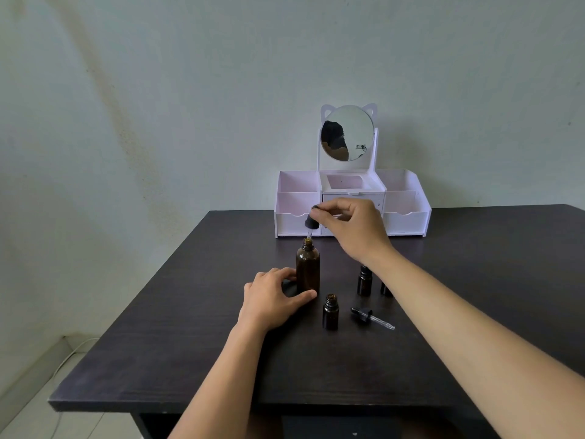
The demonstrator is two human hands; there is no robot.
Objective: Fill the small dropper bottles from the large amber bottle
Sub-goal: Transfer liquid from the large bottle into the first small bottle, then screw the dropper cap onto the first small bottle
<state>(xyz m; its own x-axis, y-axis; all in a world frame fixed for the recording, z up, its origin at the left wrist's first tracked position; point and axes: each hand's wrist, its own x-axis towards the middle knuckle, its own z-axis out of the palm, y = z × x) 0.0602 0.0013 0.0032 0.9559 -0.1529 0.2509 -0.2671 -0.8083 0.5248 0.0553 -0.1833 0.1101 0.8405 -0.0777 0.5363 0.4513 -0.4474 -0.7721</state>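
The large amber bottle (307, 267) stands uncapped on the dark table (190, 327). My left hand (273, 299) holds its base, thumb and fingers curled round it. My right hand (351, 226) pinches the black bulb of a dropper (311, 221), whose glass tip points down into the bottle's neck. In front stands a small open amber bottle (330, 312). Its dropper cap (371, 317) lies on the table to the right. A capped small bottle (364, 280) stands behind, and another small bottle (385, 289) is mostly hidden by my right forearm.
A white organizer with drawers (408, 217) and a round cat-eared mirror (347, 133) stands at the table's far edge against the wall. The table's front edge (158, 403) lies close below my arms. A white cable (69, 356) runs on the floor at left.
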